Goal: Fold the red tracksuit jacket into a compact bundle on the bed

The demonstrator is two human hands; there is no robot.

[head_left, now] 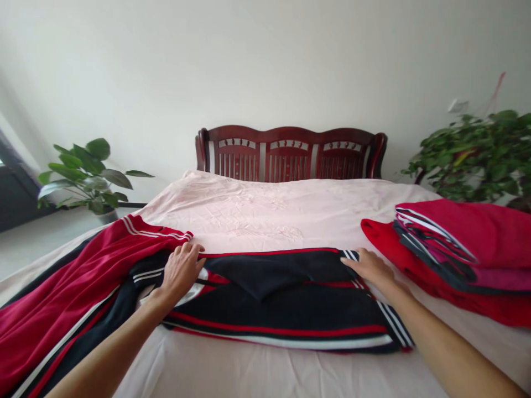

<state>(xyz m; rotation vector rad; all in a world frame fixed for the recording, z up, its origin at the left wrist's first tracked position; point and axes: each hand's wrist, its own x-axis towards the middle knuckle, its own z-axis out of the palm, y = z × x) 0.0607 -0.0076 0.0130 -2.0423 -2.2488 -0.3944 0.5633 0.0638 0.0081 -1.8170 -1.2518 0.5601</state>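
Headboard [290,157] — plants [89,177] — folded stack [460,249]

Red garment [62,298] cut off at lower left frame edge; folded stack [464,249] and right plant [477,155] cut at right edge; both forearms leave bottom edge.

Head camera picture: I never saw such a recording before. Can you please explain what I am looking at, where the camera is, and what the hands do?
The camera sits on a person's head and looks forward and down, so the two bare arms are that person's own. They stand at a bed with a pale pink sheet and a dark wooden headboard. The left hand and right hand press flat on a black garment with red and white stripes. Neither grips anything. A red garment lies left, a stack of folded clothes right. Potted plants stand at both sides.
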